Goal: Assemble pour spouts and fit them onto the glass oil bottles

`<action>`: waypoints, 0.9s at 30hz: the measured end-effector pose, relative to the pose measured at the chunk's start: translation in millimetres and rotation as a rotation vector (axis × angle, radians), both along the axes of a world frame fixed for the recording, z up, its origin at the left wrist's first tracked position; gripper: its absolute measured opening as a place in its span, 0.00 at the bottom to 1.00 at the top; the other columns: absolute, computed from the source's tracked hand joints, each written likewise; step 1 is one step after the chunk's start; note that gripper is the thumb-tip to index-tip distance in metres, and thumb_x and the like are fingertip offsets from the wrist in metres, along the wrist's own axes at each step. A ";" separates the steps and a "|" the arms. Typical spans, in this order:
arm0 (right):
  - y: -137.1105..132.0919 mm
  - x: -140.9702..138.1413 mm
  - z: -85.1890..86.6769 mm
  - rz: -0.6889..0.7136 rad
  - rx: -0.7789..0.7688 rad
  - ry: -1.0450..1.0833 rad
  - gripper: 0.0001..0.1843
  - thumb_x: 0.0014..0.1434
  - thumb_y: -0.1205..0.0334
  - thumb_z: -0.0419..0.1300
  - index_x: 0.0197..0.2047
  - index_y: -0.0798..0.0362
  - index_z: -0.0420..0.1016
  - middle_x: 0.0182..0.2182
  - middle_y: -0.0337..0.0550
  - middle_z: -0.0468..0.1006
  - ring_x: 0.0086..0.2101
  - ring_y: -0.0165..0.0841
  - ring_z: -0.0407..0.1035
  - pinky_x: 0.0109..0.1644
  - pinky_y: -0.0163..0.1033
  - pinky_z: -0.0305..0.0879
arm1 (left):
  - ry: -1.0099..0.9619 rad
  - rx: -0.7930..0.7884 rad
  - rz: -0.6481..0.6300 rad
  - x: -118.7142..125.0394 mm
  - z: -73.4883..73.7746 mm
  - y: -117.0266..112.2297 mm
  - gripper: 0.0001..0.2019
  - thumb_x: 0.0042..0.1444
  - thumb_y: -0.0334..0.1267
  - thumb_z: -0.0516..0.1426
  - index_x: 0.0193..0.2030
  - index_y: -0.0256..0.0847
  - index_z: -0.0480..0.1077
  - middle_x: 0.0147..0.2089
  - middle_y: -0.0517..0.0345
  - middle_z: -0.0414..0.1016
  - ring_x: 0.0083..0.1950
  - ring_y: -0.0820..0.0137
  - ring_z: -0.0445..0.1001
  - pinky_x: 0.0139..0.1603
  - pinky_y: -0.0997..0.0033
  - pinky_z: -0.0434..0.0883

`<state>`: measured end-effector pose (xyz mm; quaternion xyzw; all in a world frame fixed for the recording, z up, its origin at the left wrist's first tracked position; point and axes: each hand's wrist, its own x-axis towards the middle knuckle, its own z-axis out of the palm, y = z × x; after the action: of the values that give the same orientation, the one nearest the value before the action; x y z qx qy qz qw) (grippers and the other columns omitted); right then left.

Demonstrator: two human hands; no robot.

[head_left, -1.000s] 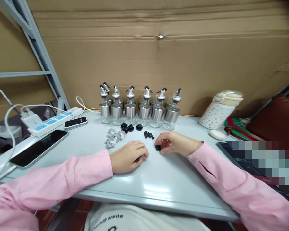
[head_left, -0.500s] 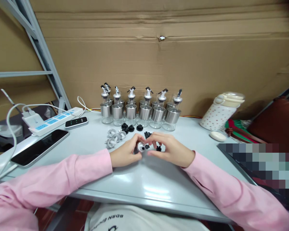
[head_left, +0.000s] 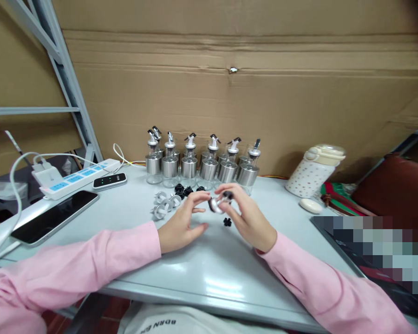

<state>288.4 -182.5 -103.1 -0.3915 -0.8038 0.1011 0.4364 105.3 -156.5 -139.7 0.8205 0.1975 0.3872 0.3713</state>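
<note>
Spout cap [head_left: 216,204], silver-white with a black tip, sat pinched between the fingertips of the right hand [head_left: 248,219], raised off the table [head_left: 209,271] just in front of the row of bottles [head_left: 202,163]. Half a second before, both hands had held it lower, close to the tabletop and farther out from the bottles. A second before, the hands had been apart, the left curled shut on the table and the right nipping a small black piece. The left hand [head_left: 180,226] had since let go. Its fingers were spread and loose, holding nothing, with the forefinger stretched toward the cap. That small black piece [head_left: 226,221] now lay alone on the table, in front of the bottles and just under the right hand.

Loose white caps [head_left: 165,204] and black stoppers [head_left: 183,190] lay in front of the left end of the bottles, as before. A phone [head_left: 52,215] lay well to the left of the row.

The right fingers covered much of the cap, so its shape was hard to read. Whether the left forefinger touched it could not be told. The black rods that had shown before the bottles were hidden behind the hands. A pixelled patch blotted out what lay to the right of the row.
</note>
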 end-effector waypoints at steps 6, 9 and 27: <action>41.4 56.2 20.3 -0.484 0.033 0.656 0.10 0.57 0.51 0.46 0.35 0.49 0.55 0.34 0.43 0.66 0.34 0.33 0.67 0.38 0.38 0.66 | 0.177 0.004 0.082 -0.6 5.3 -0.1 0.21 0.53 0.28 0.51 0.52 0.45 0.51 0.58 0.50 0.54 0.57 0.65 0.58 0.51 0.60 0.65; 76.6 100.7 37.8 -0.608 0.052 0.645 0.17 0.57 0.49 0.34 0.38 0.50 0.56 0.30 0.44 0.64 0.30 0.34 0.65 0.34 0.40 0.66 | 0.185 -0.010 0.095 0.0 7.1 -1.0 0.20 0.52 0.27 0.50 0.51 0.44 0.52 0.55 0.50 0.56 0.55 0.66 0.60 0.50 0.62 0.65; 133.1 127.2 60.2 -0.825 -0.128 -0.258 0.06 0.54 0.60 0.52 0.33 0.53 0.65 0.31 0.51 0.74 0.31 0.39 0.67 0.34 0.40 0.58 | 0.187 -0.079 0.086 0.8 6.0 -1.0 0.18 0.52 0.28 0.49 0.49 0.43 0.53 0.52 0.50 0.58 0.52 0.67 0.61 0.45 0.65 0.66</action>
<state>415.6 -49.4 -42.9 -0.7155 -0.6201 -0.0819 0.3112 106.1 -157.5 -133.7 0.8284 0.2818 0.3163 0.3664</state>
